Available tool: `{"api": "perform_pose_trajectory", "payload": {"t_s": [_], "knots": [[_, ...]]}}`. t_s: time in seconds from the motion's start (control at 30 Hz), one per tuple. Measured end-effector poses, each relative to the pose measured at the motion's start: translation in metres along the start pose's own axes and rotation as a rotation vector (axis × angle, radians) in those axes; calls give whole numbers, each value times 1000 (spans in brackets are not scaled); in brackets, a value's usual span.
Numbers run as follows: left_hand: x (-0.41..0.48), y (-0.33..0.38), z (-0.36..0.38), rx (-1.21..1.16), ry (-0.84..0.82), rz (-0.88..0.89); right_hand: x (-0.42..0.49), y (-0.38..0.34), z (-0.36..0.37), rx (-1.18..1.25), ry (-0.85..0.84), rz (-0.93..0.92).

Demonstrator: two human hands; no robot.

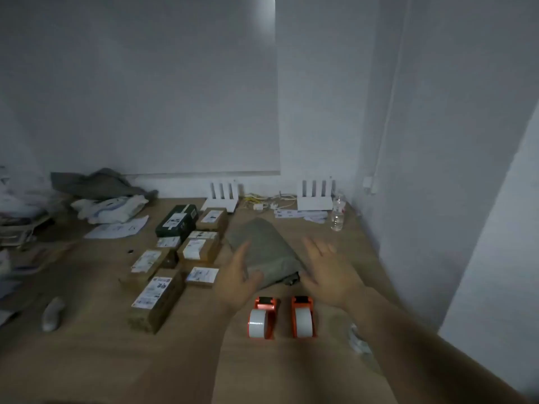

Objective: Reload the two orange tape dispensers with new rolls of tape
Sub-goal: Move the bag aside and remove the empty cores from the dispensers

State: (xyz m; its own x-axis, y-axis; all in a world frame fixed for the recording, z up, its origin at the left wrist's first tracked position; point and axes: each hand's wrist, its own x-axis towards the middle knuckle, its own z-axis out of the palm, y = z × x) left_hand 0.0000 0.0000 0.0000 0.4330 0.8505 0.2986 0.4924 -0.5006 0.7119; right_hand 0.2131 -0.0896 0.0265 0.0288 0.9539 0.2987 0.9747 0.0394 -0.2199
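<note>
We look down on a wooden table (96, 360) with both our arms stretched forward. Two orange dispensers stand side by side near the table's front, each with a white roll in it. The left dispenser (261, 317) sits just beside the right dispenser (303, 316), a narrow gap of bare wood between them, and their black-edged ends point away from us.

Just behind the dispensers lies a grey bag (264, 249). Our left hand (237, 279) is over the bag's left edge, fingers spread and loose, gripping nothing; whether the palm touches the bag we cannot tell. Our right hand (329, 272) hovers at the bag's right side, fingers fanned out and released, also empty. Neither hand touches a dispenser; both are behind them, the left dispenser just below our left wrist.

Left of the bag a cluster of small labelled cardboard boxes (175, 266) covers the table, with a dark box (177, 221) at its far end. Behind the bag, against the wall, stand two white routers (316, 196) with cables between them. A clear bottle (337, 212) stands behind and to the right of the bag. Far left of the bag lies crumpled cloth (102, 185) and loose paper.
</note>
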Motion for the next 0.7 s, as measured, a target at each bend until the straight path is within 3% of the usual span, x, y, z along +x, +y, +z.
{"api": "perform_pose_trajectory", "payload": {"t_s": [0.2,0.37,0.7], "knots": [[10,-41,39,-148,-39,-244,14,20,72,79,-87,76],[20,-95,62,-119,-195,-465,26,14,139,148,-169,131],[18,-213,101,-166,-360,-581,32,-16,259,283,-405,366]]}}
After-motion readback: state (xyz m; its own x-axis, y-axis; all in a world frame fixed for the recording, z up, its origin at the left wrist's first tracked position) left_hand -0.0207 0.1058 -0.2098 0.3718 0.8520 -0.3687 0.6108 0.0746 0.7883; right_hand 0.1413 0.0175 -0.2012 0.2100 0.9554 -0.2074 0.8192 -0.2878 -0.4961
